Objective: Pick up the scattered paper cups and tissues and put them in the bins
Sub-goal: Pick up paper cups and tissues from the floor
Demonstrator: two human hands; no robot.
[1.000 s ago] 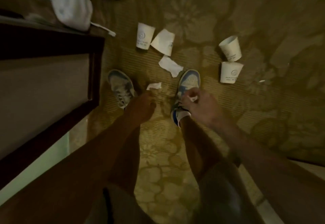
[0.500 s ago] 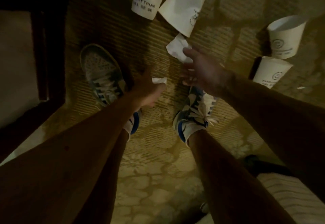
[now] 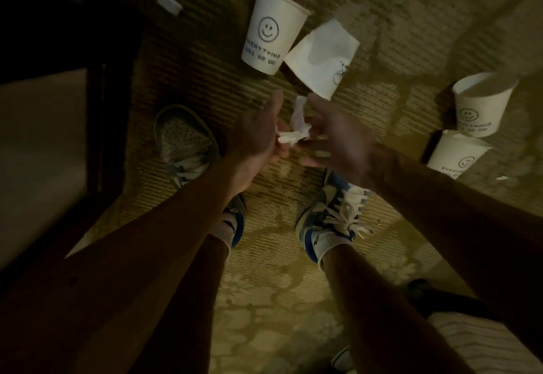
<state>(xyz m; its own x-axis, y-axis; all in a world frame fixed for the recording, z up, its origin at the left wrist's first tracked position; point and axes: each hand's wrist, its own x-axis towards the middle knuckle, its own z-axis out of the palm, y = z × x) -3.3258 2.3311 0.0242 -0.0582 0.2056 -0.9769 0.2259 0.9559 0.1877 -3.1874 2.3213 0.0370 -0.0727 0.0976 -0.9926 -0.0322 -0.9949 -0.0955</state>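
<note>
1. Crumpled white tissue (image 3: pixel 296 127) is hanging at frame centre, above the carpet.
2. Left hand (image 3: pixel 255 138) and right hand (image 3: pixel 338 135) are both pinching it, fingers curling in.
3. Smooth smiley cup (image 3: pixel 273 30) and flattened cup (image 3: pixel 323 56) are lying just above; two cups (image 3: pixel 482 103) at right edge.
4. Ribbed floral carpet (image 3: pixel 205 59) is lying underneath.

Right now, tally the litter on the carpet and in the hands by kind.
Paper cups: 4
Tissue pieces, between the left hand and the right hand: 2
Small white scrap, kind unclear: 1
Total: 7
</note>
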